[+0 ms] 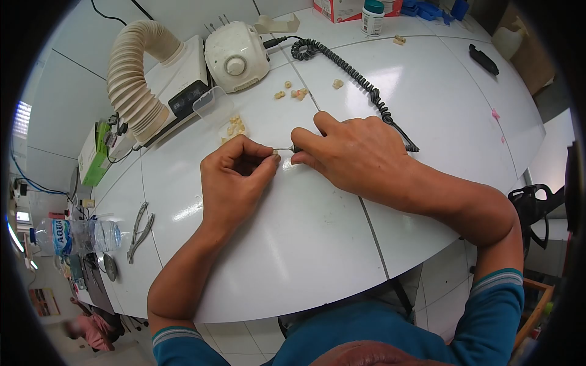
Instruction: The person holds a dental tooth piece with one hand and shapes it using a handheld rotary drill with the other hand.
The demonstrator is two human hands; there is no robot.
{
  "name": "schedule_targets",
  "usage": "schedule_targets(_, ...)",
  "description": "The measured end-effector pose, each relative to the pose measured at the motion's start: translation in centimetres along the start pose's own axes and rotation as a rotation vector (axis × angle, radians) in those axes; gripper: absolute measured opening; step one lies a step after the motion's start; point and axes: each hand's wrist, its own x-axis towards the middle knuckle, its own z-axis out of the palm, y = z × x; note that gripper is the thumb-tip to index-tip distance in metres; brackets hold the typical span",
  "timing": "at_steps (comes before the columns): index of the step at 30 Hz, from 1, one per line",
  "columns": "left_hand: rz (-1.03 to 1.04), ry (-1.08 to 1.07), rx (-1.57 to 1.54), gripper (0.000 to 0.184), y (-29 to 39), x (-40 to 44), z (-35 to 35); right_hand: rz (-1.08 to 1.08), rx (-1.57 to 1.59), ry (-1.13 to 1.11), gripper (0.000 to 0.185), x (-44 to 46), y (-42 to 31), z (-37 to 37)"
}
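My left hand (235, 177) is closed in a pinch, thumb against forefinger, on a small pale tooth-like piece (276, 153) mostly covered by the fingertips. My right hand (354, 149) is wrapped round a rotary handpiece (295, 148); its body is largely hidden in the palm. A thin metal bur (283, 149) points left from it to the piece, at or very near its surface. From behind the right hand, a black coiled cable (348, 68) runs to a white control box (235, 56) with a round knob. Just beyond my left hand sits a clear plastic box (215, 108) with several yellowish tooth-like pieces (235, 127).
A ribbed suction hose (122, 79) arches at the left back. Small tooth models (299, 94) lie mid-table. Pliers (141, 233) and a water bottle (76, 236) are at left. A green-capped jar (372, 18) stands at the back. Another person (94, 329) is far off, lower left.
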Motion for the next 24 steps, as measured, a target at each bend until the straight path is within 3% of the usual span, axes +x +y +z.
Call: schedule_targets(24, -0.012, -0.004, 0.019, 0.011, 0.2, 0.0, -0.05, -0.001, 0.0, 0.0, 0.037, 0.04, 0.07, -0.04)
